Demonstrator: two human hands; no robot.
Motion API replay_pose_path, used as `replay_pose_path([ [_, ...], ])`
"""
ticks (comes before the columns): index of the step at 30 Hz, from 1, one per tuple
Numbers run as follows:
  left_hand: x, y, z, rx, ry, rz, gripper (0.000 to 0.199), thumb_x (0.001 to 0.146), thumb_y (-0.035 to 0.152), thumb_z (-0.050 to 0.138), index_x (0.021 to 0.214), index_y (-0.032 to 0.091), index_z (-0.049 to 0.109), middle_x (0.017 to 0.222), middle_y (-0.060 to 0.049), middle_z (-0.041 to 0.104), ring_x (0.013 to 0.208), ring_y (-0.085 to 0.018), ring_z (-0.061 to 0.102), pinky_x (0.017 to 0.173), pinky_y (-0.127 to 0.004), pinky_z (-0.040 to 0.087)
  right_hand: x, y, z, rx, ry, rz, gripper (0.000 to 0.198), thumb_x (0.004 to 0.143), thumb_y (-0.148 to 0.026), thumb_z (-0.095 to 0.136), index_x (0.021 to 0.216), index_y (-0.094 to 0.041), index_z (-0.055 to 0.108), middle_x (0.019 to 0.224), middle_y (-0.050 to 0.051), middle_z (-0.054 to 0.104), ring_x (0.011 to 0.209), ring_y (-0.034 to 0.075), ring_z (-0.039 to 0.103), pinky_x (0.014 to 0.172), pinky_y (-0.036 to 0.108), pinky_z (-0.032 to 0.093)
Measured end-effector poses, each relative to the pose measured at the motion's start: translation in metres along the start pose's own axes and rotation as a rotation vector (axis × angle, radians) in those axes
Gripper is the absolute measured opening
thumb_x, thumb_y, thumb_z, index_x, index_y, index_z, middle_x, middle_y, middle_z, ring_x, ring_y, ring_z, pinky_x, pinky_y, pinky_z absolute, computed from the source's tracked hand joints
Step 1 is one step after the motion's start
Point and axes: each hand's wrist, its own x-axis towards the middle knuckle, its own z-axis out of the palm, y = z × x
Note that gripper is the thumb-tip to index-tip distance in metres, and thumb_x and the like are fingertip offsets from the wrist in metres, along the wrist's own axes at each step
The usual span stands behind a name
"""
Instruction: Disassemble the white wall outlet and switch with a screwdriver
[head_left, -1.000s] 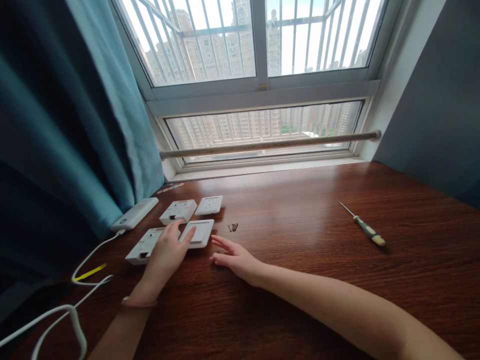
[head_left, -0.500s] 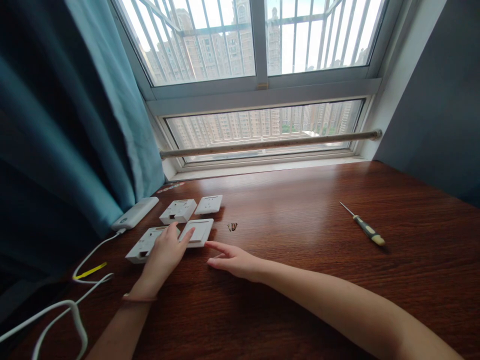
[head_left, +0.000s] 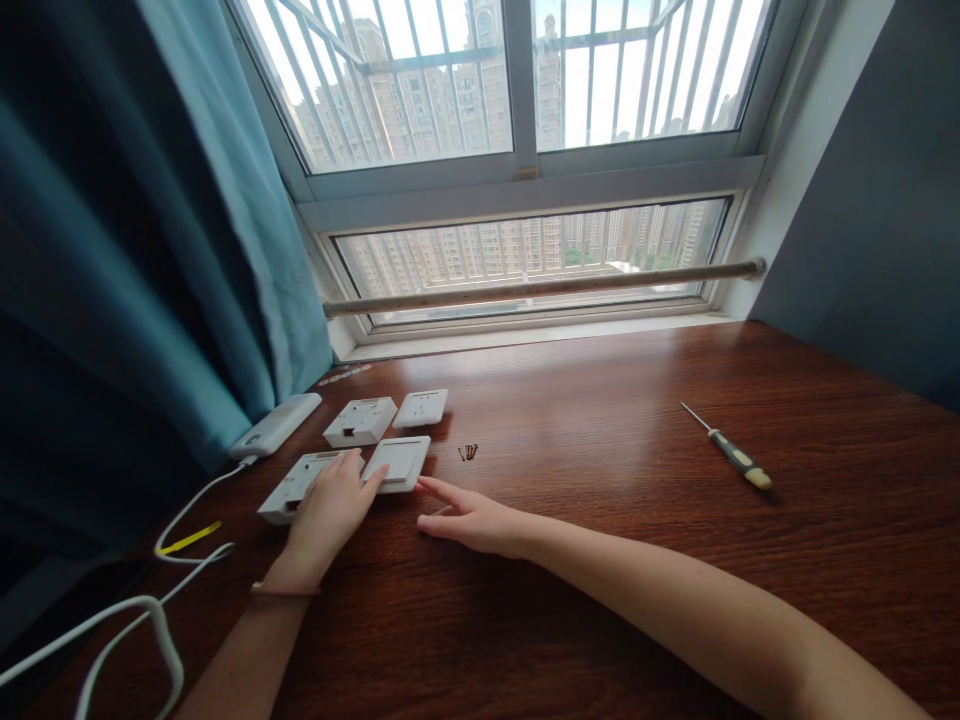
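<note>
A white wall switch panel (head_left: 400, 464) lies face up, its near right corner close to my right hand. My left hand (head_left: 336, 505) spreads over the near white mounting box (head_left: 281, 494), the thumb resting on the switch's left edge and the fingers lying across the box, partly covering it. With its index finger stretched to the switch's corner, my right hand (head_left: 459, 515) lies low over the table, fingers apart. Behind them are a second mounting box (head_left: 361, 422) and a white socket panel (head_left: 421, 408). Several small screws (head_left: 468, 453) lie right of the switch.
A screwdriver (head_left: 739, 460) lies on the wooden table (head_left: 600, 430) at the right. On the left are a white power bank (head_left: 277, 424), its white cable (head_left: 191, 502) and a yellow strip (head_left: 193, 537). A blue curtain (head_left: 225, 220) hangs beside the barred window (head_left: 525, 180).
The view has shifted very slightly. Both hands stay almost where they were, at the switch panel and the near box.
</note>
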Motion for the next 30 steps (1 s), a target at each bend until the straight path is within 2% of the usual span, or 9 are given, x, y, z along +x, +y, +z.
replay_pose_path([
  [5,0.0,0.0,-0.001,-0.029,-0.055,0.037,0.045,0.085,0.042,0.034,0.107,0.009,0.056,0.11,-0.017,0.061,0.105,-0.03,0.055,0.089,-0.038,0.04,0.002,0.005,-0.001,0.036,-0.001,-0.065,0.074,0.073,-0.05,0.064,0.137,-0.03,0.035,0.122,0.005,0.054,0.092,0.017,0.057,0.087,0.032,0.043],
  [8,-0.002,0.002,-0.001,-0.016,-0.089,0.033,0.042,0.087,0.038,0.032,0.105,0.012,0.059,0.111,-0.016,0.062,0.109,-0.031,0.053,0.096,-0.045,0.034,0.004,0.006,-0.001,0.055,-0.008,-0.082,0.074,0.072,-0.049,0.065,0.137,-0.029,0.036,0.126,0.006,0.051,0.089,0.015,0.058,0.086,0.031,0.045],
  [12,-0.003,0.005,0.002,-0.017,-0.059,0.031,0.039,0.087,0.034,0.032,0.107,0.013,0.059,0.117,-0.017,0.06,0.12,-0.031,0.046,0.103,-0.053,0.021,0.005,0.005,-0.002,0.063,0.01,-0.069,0.071,0.072,-0.046,0.067,0.135,-0.031,0.038,0.127,0.004,0.052,0.09,0.015,0.058,0.083,0.03,0.046],
  [18,-0.004,0.009,0.002,-0.076,-0.025,0.028,0.036,0.087,0.029,0.032,0.107,0.011,0.057,0.115,-0.017,0.061,0.112,-0.031,0.053,0.105,-0.053,0.017,0.004,0.004,-0.001,0.061,0.001,-0.059,0.074,0.072,-0.046,0.067,0.137,-0.032,0.035,0.137,0.002,0.044,0.091,0.014,0.058,0.088,0.031,0.044],
  [21,-0.004,0.011,-0.002,-0.116,-0.022,0.003,0.037,0.086,0.031,0.034,0.108,0.011,0.056,0.111,-0.015,0.064,0.104,-0.029,0.058,0.103,-0.046,0.027,0.003,0.005,0.0,0.077,0.002,-0.061,0.075,0.071,-0.047,0.067,0.137,-0.033,0.035,0.141,0.001,0.039,0.092,0.014,0.058,0.089,0.032,0.044],
  [24,-0.004,0.012,-0.005,-0.168,-0.048,-0.04,0.037,0.086,0.032,0.034,0.11,0.013,0.055,0.106,-0.014,0.066,0.099,-0.028,0.061,0.088,-0.035,0.041,0.004,0.006,0.0,0.09,0.0,-0.063,0.077,0.07,-0.049,0.067,0.137,-0.033,0.034,0.142,0.002,0.038,0.095,0.014,0.058,0.09,0.03,0.044],
  [28,-0.003,0.012,-0.003,-0.2,-0.06,-0.082,0.038,0.086,0.033,0.034,0.113,0.013,0.052,0.103,-0.014,0.066,0.096,-0.03,0.062,0.082,-0.034,0.044,0.006,0.009,-0.001,0.098,0.009,-0.068,0.078,0.07,-0.049,0.067,0.138,-0.032,0.033,0.142,0.002,0.038,0.095,0.014,0.058,0.088,0.028,0.044],
  [30,-0.002,0.01,0.001,-0.227,-0.062,-0.088,0.039,0.085,0.033,0.036,0.115,0.012,0.05,0.103,-0.015,0.066,0.096,-0.03,0.062,0.082,-0.035,0.045,0.007,0.011,-0.001,0.105,0.014,-0.062,0.079,0.07,-0.048,0.067,0.138,-0.031,0.032,0.137,0.003,0.044,0.093,0.013,0.059,0.087,0.028,0.044],
])
